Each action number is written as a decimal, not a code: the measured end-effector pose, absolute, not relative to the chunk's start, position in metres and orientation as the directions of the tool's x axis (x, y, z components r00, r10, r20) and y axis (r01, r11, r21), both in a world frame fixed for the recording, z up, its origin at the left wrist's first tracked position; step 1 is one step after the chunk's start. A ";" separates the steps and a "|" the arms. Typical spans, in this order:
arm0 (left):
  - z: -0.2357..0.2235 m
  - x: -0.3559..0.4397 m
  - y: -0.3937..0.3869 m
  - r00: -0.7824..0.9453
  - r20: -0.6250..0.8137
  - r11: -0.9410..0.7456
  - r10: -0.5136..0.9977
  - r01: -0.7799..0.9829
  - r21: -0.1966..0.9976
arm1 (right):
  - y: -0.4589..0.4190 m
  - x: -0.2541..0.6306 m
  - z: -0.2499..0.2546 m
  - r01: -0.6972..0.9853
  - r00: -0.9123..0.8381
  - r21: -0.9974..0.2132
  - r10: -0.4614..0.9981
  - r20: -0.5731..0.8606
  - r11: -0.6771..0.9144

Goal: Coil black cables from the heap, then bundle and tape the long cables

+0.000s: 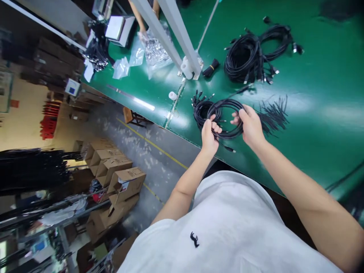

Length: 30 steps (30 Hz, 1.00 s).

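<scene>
Between my two hands is a coiled black cable (229, 134), held just above the green table, with a plug end hanging below it. My left hand (210, 133) is closed around the coil's left side. On the right side, my right hand (250, 123) grips the same coil between thumb and fingers. A stack of coiled cables (200, 110) lies right behind my left hand, partly covered by the held coil. Beside my right hand is a spread of thin black ties (274, 115).
Larger bundles of coiled cables (241, 57) lie farther back on the green table (321, 113). A grey metal post (182, 34) rises near a small black bundle (211, 68). Another person's hand (143, 32) touches a clear plastic bag (157, 49). Cardboard boxes (125, 182) stand on the left.
</scene>
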<state>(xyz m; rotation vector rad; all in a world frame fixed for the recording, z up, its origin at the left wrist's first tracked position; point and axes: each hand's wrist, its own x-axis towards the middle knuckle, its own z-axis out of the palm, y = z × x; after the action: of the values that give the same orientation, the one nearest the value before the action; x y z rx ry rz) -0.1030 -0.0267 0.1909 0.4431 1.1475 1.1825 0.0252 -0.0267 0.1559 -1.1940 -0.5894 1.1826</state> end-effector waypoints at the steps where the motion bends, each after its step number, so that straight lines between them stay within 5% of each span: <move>1: 0.186 -0.112 -0.011 -0.112 -0.425 0.355 0.898 -0.388 0.851 | -0.001 0.019 0.147 -0.307 0.311 -0.948 0.933 -0.182 -0.083; 4: 0.167 -0.147 0.023 -0.201 -0.246 0.286 0.948 0.206 0.936 | 0.059 -0.002 0.114 0.025 0.230 -0.987 0.962 -0.149 -0.159; 7: 0.146 -0.176 0.033 -0.039 -0.022 0.043 0.999 0.734 0.678 | 0.081 -0.021 0.082 0.370 0.225 -0.893 0.957 -0.180 -0.255; 9: 0.133 -0.184 0.033 0.188 0.015 -0.171 0.982 0.855 0.490 | 0.082 -0.029 0.068 0.499 0.265 -0.819 0.949 -0.169 -0.285; 11: 0.123 -0.186 0.033 0.332 -0.027 -0.298 0.943 0.877 0.377 | 0.076 -0.032 0.064 0.558 0.297 -0.785 0.948 -0.116 -0.271; 16: 0.119 -0.191 0.038 0.320 -0.045 -0.294 0.946 0.910 0.291 | 0.017 -0.024 0.078 0.514 0.351 -0.839 0.936 0.017 -0.177; 19: 0.119 -0.201 0.048 0.330 -0.027 -0.302 0.944 0.894 0.332 | -0.074 -0.015 0.084 0.370 0.302 -0.856 0.918 -0.258 -0.362; 23: 0.110 -0.215 0.060 0.355 0.080 -0.355 0.932 0.838 0.414 | -0.236 0.008 0.086 0.280 0.417 -0.605 0.662 -0.622 -0.745; 27: 0.110 -0.221 0.038 0.271 0.341 -0.422 0.900 0.735 0.531 | -0.363 0.063 0.071 0.066 0.653 -0.194 0.189 -0.733 -0.979; 30: 0.115 -0.205 -0.008 0.245 0.391 -0.449 0.887 0.648 0.615 | -0.400 0.105 0.039 -0.046 0.649 -0.009 -0.023 -0.761 -0.999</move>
<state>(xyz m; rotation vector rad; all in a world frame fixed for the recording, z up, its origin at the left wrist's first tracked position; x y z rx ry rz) -0.2054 -0.0079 0.1154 2.1960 1.4172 1.0263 0.1048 -0.3998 0.0394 -2.8273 0.0588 1.3035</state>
